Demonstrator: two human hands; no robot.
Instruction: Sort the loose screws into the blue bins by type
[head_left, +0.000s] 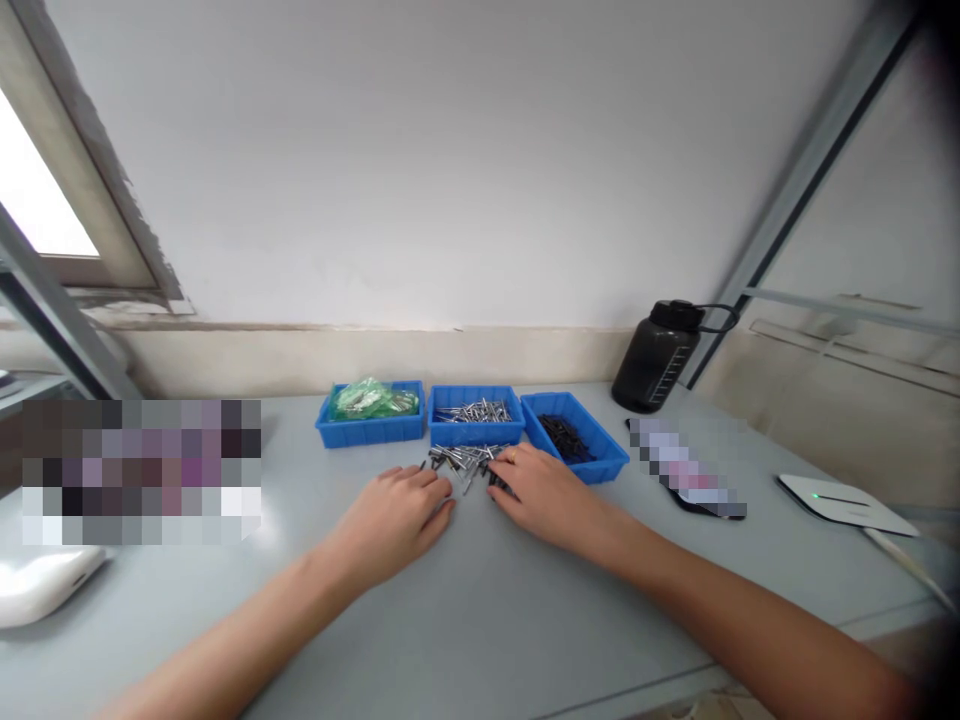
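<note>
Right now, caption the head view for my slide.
Left hand and right hand at a pile of silver and dark pieces, three blue bins behind.

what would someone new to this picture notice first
Probably the three blue trays side by side near the wall, bright against the grey table. Before the middle one lies a loose pile of small silver and dark pieces, between the left hand and right hand. A black bottle stands further right.

pale wall (450, 170) with beige base (375, 355), bright window (37, 190) at left, grey tabletop (465, 610)
</note>
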